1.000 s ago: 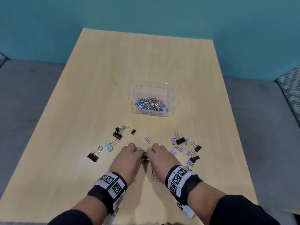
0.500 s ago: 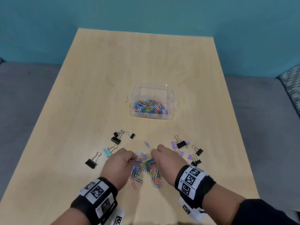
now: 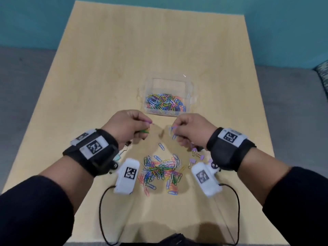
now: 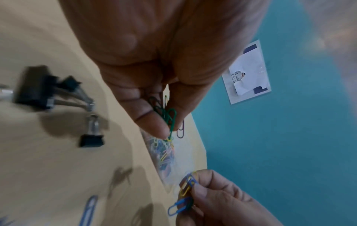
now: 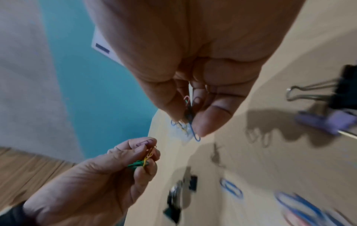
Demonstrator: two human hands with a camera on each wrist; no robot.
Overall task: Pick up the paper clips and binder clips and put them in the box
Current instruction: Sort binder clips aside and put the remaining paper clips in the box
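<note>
A clear plastic box (image 3: 192, 96) sits mid-table, partly filled with coloured paper clips (image 3: 164, 103). My left hand (image 3: 127, 127) hovers just short of the box's near left corner and pinches a small bunch of green, yellow and pink clips (image 4: 167, 117). My right hand (image 3: 190, 129) hovers near the box's near right corner, pinching blue and yellow clips (image 5: 190, 122). A loose pile of coloured paper clips (image 3: 160, 170) lies on the table between my wrists. Black binder clips (image 4: 34, 89) lie under my left hand, purple ones (image 3: 194, 155) under my right.
The tan table (image 3: 159, 50) stands against a teal wall (image 3: 35, 18), with grey floor to both sides. Wrist cameras and their cables (image 3: 102, 210) hang near the table's front edge. A single blue clip (image 3: 161, 146) lies apart from the pile.
Both hands have lifted off the pile, each with a pinch of paper clips, and moved forward toward the box. The pile they had gathered now lies uncovered behind them.
</note>
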